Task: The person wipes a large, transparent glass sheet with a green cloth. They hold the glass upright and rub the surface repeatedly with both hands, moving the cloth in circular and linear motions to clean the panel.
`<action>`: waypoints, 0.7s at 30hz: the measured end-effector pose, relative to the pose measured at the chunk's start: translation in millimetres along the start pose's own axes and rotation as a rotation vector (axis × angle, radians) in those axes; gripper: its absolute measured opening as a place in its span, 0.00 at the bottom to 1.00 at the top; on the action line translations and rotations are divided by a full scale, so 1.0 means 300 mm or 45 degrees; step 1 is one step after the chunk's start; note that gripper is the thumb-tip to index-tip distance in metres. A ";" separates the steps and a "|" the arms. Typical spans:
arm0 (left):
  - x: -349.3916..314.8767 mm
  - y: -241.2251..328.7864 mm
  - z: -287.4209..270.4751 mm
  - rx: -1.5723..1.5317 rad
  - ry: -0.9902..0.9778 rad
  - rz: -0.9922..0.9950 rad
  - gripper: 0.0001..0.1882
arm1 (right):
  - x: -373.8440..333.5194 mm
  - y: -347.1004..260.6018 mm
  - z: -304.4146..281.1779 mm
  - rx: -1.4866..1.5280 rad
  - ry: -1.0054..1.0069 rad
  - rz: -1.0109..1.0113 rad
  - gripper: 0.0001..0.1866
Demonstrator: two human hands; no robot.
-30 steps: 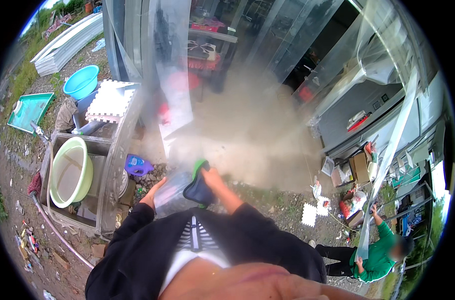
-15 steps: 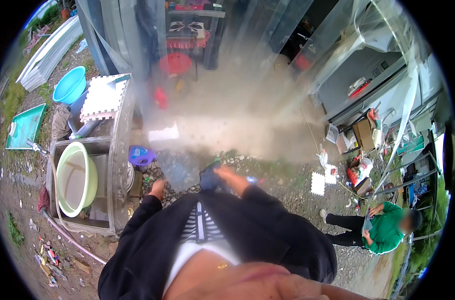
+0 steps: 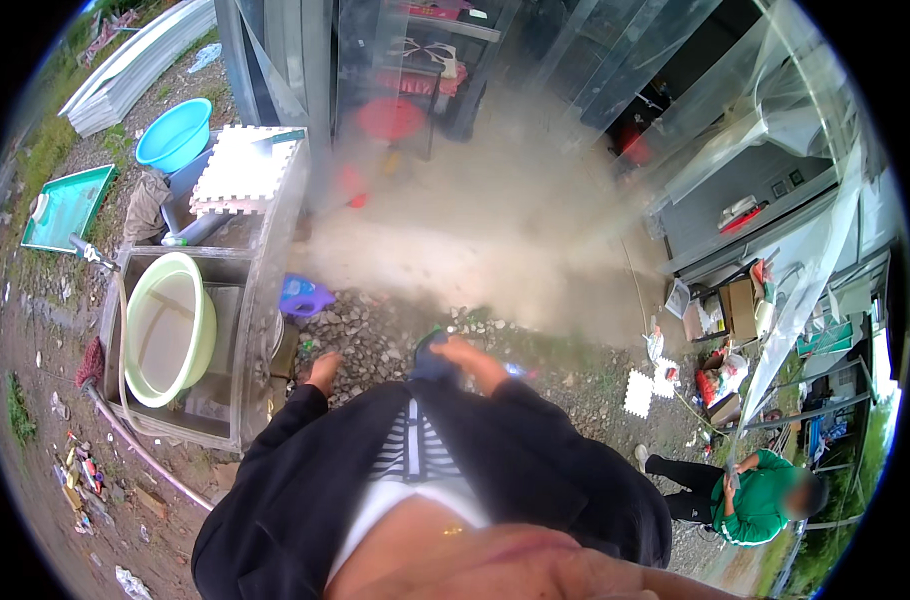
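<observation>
My left hand [image 3: 323,370] hangs low in front of me, above the gravel and to the right of the sink unit; it seems to hold nothing, but its fingers are too small to read. My right hand [image 3: 472,358] reaches forward over a dark blue item [image 3: 431,360], which may be a shoe or a cloth. Whether the fingers touch it does not show. A purple and blue bottle [image 3: 303,296] stands on the gravel beyond my left hand.
At left, a grey sink unit [image 3: 230,360] holds a pale green basin [image 3: 207,335]; white foam mats [image 3: 243,168] lie on its far end. A blue basin [image 3: 175,135] is behind. Clear plastic curtains [image 3: 565,75] hang ahead. A person in green [image 3: 755,505] stands at right.
My view has shifted, so the sink unit and doorway appear farther right. A see-through sheet between my hands no longer shows there. Both hands stay low.
</observation>
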State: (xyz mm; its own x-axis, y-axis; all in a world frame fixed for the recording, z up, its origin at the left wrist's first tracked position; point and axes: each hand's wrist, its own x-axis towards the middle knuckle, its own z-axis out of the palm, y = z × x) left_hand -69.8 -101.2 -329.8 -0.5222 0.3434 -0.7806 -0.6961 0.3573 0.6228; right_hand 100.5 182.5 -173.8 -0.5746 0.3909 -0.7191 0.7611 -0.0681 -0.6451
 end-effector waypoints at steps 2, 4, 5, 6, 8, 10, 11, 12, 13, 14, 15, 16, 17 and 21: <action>-0.065 0.050 0.004 -0.076 0.030 0.014 0.22 | 0.097 0.059 0.014 0.031 -0.099 -0.018 0.25; -0.097 0.084 -0.012 -0.138 0.089 0.023 0.23 | 0.127 0.051 0.033 0.032 -0.152 -0.007 0.24; -0.108 0.100 -0.023 -0.149 0.105 0.023 0.23 | 0.141 0.048 0.044 0.033 -0.176 0.000 0.24; -0.116 0.118 -0.030 -0.171 0.119 0.021 0.23 | 0.156 0.039 0.060 0.010 -0.152 -0.030 0.23; -0.133 0.149 -0.049 -0.227 0.147 0.010 0.23 | 0.180 0.028 0.089 0.014 -0.154 -0.038 0.23; -0.084 0.133 -0.105 -0.271 0.201 0.058 0.23 | 0.182 -0.031 0.140 0.010 -0.174 -0.056 0.23; -0.038 0.109 -0.140 -0.201 0.190 0.078 0.23 | 0.193 -0.056 0.165 -0.066 -0.171 -0.058 0.23; -0.024 0.132 -0.147 -0.129 0.163 0.104 0.23 | 0.214 -0.077 0.173 -0.143 -0.150 -0.060 0.24; -0.038 0.178 -0.148 -0.055 0.137 0.130 0.24 | 0.234 -0.093 0.177 -0.218 -0.126 -0.064 0.25; -0.058 0.222 -0.137 -0.118 0.132 0.121 0.24 | 0.250 -0.102 0.183 -0.166 -0.119 -0.079 0.26; -0.043 0.247 -0.130 -0.136 0.137 0.170 0.24 | 0.271 -0.111 0.193 -0.124 -0.122 -0.103 0.27; -0.030 0.260 -0.123 -0.152 0.143 0.214 0.25 | 0.292 -0.125 0.199 -0.079 -0.128 -0.123 0.28; -0.014 0.278 -0.110 -0.167 0.149 0.259 0.25 | 0.323 -0.155 0.190 -0.034 -0.134 -0.143 0.29; -0.096 0.454 -0.036 -0.141 -0.078 0.354 0.32 | 0.149 -0.473 0.184 0.008 -0.171 -0.160 0.28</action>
State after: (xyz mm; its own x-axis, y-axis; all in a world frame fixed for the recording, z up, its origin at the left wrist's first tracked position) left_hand -154.9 -71.8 -223.2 -0.6717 0.4677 -0.5745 -0.5819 0.1469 0.7999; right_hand -49.9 159.2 -128.5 -0.7002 0.2707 -0.6606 0.6792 -0.0324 -0.7332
